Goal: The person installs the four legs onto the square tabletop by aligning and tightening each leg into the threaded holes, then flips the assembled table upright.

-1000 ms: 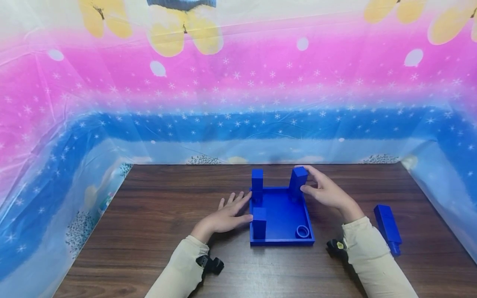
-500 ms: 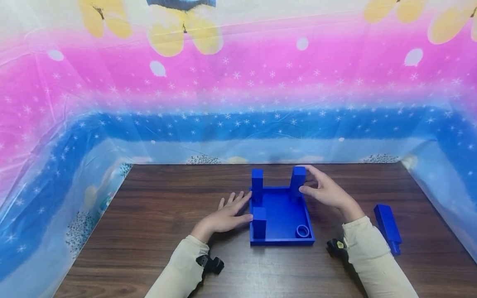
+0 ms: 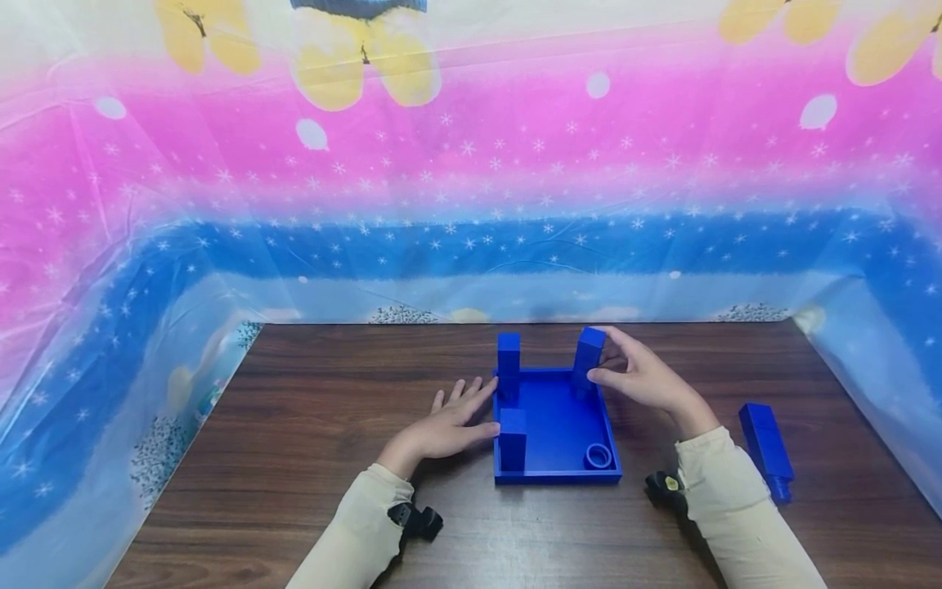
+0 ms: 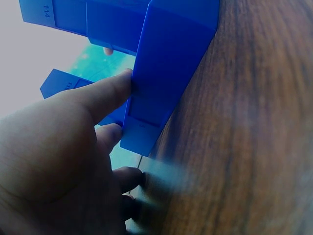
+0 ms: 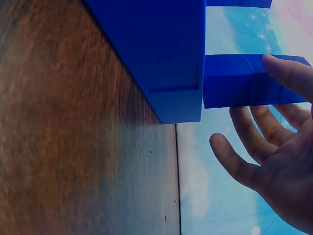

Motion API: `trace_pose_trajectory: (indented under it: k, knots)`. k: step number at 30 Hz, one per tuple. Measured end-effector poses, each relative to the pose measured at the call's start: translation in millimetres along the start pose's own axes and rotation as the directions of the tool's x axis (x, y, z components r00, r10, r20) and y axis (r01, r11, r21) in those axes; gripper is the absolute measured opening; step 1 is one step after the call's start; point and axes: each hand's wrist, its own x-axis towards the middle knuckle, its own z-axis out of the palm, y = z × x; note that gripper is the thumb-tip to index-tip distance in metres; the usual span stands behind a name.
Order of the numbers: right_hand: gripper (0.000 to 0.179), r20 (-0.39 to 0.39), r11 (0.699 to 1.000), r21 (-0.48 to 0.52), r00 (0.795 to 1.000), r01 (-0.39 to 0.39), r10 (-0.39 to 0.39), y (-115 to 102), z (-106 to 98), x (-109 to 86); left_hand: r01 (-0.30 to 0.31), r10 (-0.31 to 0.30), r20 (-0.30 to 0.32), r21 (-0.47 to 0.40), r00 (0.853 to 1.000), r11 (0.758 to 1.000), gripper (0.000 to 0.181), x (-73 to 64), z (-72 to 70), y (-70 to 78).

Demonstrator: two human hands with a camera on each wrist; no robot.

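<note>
In the head view a shallow square blue tray (image 3: 555, 429) lies on the table. Blue square posts stand at three corners: the far-left post (image 3: 509, 360), the near-left post (image 3: 513, 446) and the far-right post (image 3: 587, 353). At the near-right corner is a round raised socket (image 3: 598, 456). My right hand (image 3: 651, 380) pinches the far-right post between thumb and fingers; in the right wrist view the thumb (image 5: 286, 73) lies on one face of it. My left hand (image 3: 441, 432) touches the tray's left side with straight, spread fingers, also seen against its wall (image 4: 166, 63).
One loose blue post (image 3: 765, 446) with a narrower threaded end lies on the wooden table (image 3: 309, 433), right of the right forearm. A printed cloth (image 3: 471, 188) rises behind the table and along both sides. Each wrist wears a black camera strap.
The far-right post has turned back and forth slightly in my right hand's fingers, its top now angled differently. My left hand and the tray have stayed in place.
</note>
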Motion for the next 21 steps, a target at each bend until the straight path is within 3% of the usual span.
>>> trace_pose_trajectory:
  k: [14,21]
  knots:
    - [0.061,-0.026,0.998,-0.036,0.998,-0.052,0.051,1.3,4.1,0.3,0.003,-0.003,-0.001,-0.002,1.0,1.0,0.082,-0.1,0.3,0.1]
    - [0.051,-0.033,0.998,-0.059,0.999,-0.01,0.008,0.1,4.4,0.2,0.004,-0.004,0.0,-0.003,1.0,1.0,0.081,-0.5,-0.1,0.8]
